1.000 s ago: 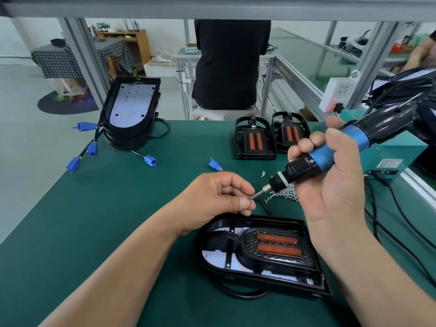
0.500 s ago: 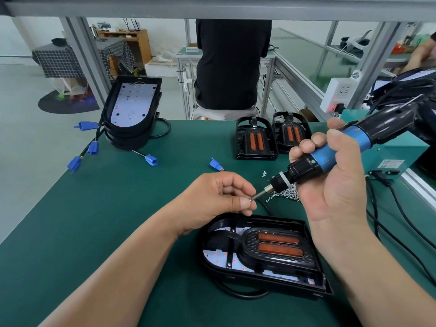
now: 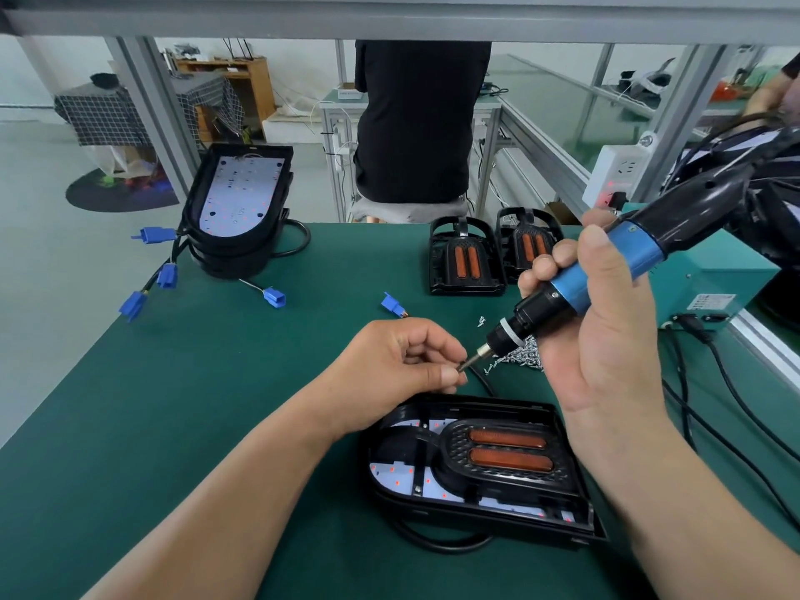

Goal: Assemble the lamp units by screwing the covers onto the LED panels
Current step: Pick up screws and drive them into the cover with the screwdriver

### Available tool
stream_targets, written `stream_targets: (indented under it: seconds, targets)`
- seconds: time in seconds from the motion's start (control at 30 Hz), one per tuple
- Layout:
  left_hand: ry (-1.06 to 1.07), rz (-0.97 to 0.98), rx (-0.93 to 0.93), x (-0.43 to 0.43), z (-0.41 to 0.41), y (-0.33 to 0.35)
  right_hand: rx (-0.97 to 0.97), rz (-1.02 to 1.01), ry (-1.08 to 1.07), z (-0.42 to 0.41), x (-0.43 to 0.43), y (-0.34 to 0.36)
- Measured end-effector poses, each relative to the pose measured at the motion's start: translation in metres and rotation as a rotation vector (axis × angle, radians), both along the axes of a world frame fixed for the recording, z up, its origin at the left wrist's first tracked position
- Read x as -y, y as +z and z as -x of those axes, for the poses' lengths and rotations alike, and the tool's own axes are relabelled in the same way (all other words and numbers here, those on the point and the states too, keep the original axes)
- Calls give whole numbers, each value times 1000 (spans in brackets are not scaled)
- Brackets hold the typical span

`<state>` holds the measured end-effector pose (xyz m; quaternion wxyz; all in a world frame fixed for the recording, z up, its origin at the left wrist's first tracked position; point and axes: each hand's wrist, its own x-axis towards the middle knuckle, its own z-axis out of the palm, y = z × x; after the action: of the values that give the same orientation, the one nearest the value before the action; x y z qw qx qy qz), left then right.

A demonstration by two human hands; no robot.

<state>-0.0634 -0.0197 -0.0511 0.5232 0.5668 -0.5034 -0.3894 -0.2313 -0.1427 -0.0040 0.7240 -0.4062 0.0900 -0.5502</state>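
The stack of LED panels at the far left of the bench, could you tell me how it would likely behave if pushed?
The stack of LED panels leans, so a shove may topple it. Its cables with blue connectors trail loosely and would probably drag or snag. The green mat likely resists sliding.
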Motion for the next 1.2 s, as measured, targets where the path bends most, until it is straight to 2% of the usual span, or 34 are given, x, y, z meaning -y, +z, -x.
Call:
stream_targets:
  seconds: [0.27,0.53,0.67,0.9,1.2]
  targets:
    - [-49,-43,-81,-3,0,4,43,-142,-23,2,6,-3]
    - [7,-109,227,-4,1,5,110,-225,-12,9,11,6]
    - [-13,-125,340,-5,5,6,97,-174,18,22,11,12]
    - [-139,-166,380,-7,5,7,85,-103,54,55,5,15]
    - [-25,-117,333,-8,-2,9,53,38,174,61,-7,20]
